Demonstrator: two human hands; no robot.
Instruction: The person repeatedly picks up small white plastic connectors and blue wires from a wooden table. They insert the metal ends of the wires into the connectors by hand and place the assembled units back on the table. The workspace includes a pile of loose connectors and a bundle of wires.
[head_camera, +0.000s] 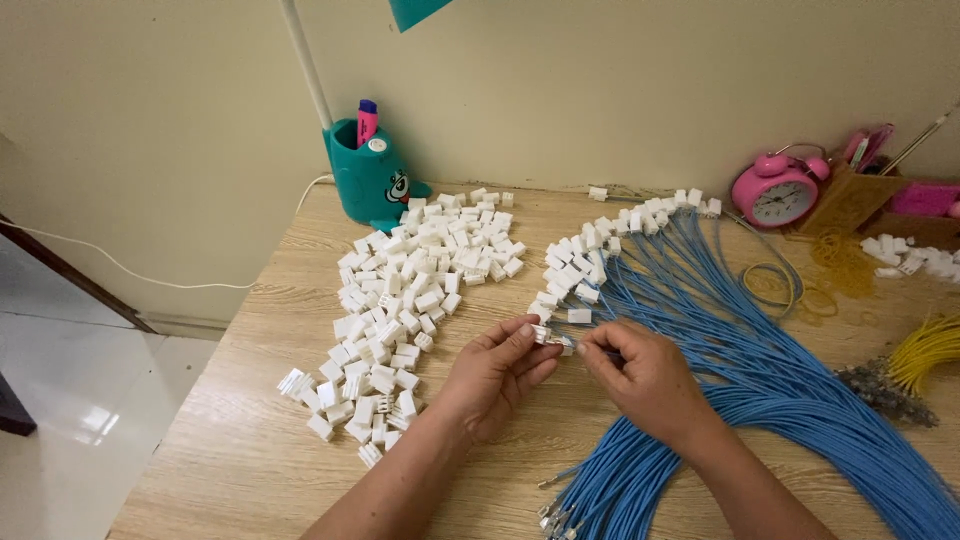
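My left hand (497, 372) pinches a small white plastic connector (545, 334) between thumb and fingertips at the middle of the wooden desk (240, 440). My right hand (645, 375) is closed on the end of a blue wire (570, 346), its tip touching that connector. A large fan of blue wires (770, 380) runs under my right hand, many ending in white connectors (590, 250) at the far side. A big heap of loose white connectors (405, 300) lies left of my left hand.
A teal desk lamp base (368, 178) with a pink marker stands at the back left. A pink alarm clock (775, 190), a brown organiser (850, 200), rubber bands (835, 265), more white connectors (910, 257) and yellow wires (925, 350) sit at the right. The desk's left edge drops to a tiled floor.
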